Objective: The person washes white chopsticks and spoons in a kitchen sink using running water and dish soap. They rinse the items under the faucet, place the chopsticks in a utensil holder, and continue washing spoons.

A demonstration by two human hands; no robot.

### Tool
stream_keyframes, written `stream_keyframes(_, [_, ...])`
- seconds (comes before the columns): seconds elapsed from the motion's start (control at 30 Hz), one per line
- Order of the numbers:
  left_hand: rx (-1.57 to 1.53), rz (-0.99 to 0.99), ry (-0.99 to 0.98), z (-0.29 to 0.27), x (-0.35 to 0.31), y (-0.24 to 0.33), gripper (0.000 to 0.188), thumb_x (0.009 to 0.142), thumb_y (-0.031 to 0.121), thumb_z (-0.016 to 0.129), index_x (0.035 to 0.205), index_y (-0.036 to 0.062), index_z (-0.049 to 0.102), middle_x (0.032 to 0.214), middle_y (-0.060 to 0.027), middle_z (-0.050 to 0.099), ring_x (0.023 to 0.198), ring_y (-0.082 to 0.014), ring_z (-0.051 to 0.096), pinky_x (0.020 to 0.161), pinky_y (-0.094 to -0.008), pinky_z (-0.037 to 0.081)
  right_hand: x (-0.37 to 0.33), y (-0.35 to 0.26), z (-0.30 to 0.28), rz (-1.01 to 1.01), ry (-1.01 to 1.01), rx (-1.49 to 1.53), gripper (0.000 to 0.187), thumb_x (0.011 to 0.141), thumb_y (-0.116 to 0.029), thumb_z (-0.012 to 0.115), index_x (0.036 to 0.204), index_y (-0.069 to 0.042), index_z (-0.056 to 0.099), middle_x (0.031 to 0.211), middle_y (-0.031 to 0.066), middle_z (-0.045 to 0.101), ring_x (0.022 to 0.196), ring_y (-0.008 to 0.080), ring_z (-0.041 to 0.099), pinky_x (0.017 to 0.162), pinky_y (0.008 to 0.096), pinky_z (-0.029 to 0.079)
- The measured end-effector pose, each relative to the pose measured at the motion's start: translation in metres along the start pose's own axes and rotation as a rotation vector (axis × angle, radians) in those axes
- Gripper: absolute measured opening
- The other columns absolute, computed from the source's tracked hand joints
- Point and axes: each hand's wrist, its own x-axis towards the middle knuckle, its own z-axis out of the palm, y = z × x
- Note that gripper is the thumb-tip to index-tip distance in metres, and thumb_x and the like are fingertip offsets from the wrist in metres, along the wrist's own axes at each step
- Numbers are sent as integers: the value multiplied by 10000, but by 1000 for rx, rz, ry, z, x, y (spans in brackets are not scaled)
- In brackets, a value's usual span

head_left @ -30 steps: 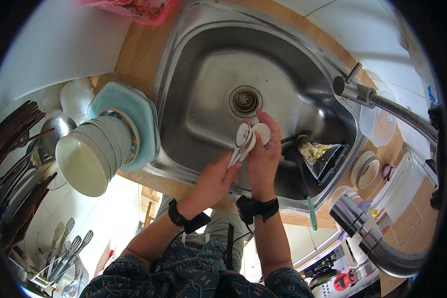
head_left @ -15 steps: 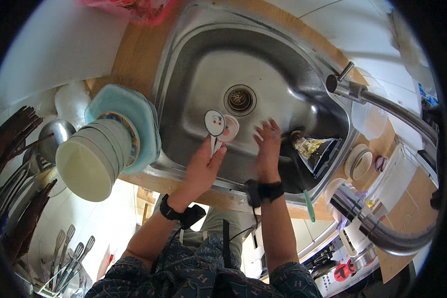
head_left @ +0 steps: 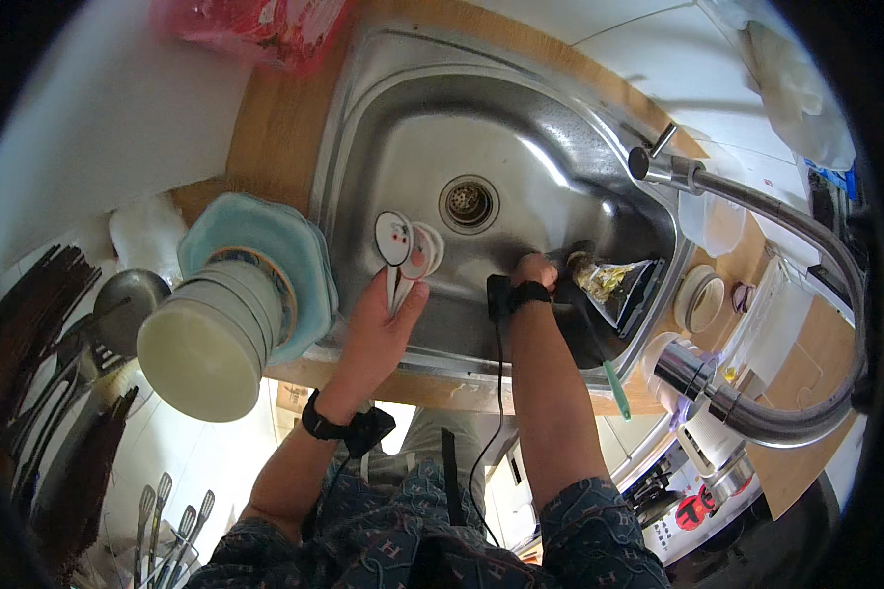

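A small bunch of white ceramic spoons (head_left: 394,239) with dark-rimmed and pink printed bowls is in my left hand (head_left: 378,319). That hand is closed around their handles, bowls pointing up over the left part of the sink (head_left: 403,137). My right hand (head_left: 535,270) is lowered into the sink, right of the drain (head_left: 469,204). Its fingers are turned down and hidden behind the hand, so any grip does not show. Close to its right lie a crumpled foil packet (head_left: 614,294) and a green-handled tool (head_left: 616,390) leaning on the sink's near rim.
Stacked pale bowls (head_left: 201,344) rest against light-blue dishes (head_left: 309,265) at the left edge of the sink. A curved metal faucet (head_left: 756,196) arches along the right. Spatulas (head_left: 172,530) stand at lower left; a pink container (head_left: 275,29) is at the back left.
My right hand has dropped lower into the sink, its spread fingers now turned out of sight. My left hand with the spoons has shifted slightly left. The whole view has shifted a little.
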Motion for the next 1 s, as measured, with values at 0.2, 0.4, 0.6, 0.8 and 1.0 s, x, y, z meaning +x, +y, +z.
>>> stream_keyframes(0.2, [-192,-59,46,-1,5,3,273,1018,319,658,888,80,625,668,50,555,502,-10,417,448,-210,314,-76,10,-29,-285,-107,1260,166,1000,-271,577,1032,-120,640,761,49,508,685,201,505,611,340,424])
stream_keyframes(0.4, [-204,4,121,28,33,22,300,1003,325,679,1009,29,724,694,10,633,505,-37,465,474,-230,369,-186,38,-72,-602,51,1298,333,1097,-319,465,918,-44,524,661,44,430,600,174,456,579,329,369])
stream_keyframes(0.6, [-113,140,53,62,47,10,303,984,306,706,1033,9,732,660,-4,640,570,-69,552,529,-274,436,-210,72,-83,-960,138,1046,472,1108,-395,407,827,-26,497,692,32,394,665,152,377,617,315,362])
stream_keyframes(0.8, [114,191,23,80,38,3,212,969,213,707,1037,12,702,660,-140,611,557,-148,518,552,-354,448,-204,65,-98,-940,-24,1084,412,1107,-285,398,848,14,514,697,167,492,648,314,474,647,398,422])
stream_keyframes(1.0, [214,170,125,78,36,13,257,971,256,718,946,1,711,634,-52,613,588,-91,509,545,-315,433,-203,67,-102,-1038,120,938,361,1089,-236,401,872,22,532,735,227,512,677,399,497,656,416,441])
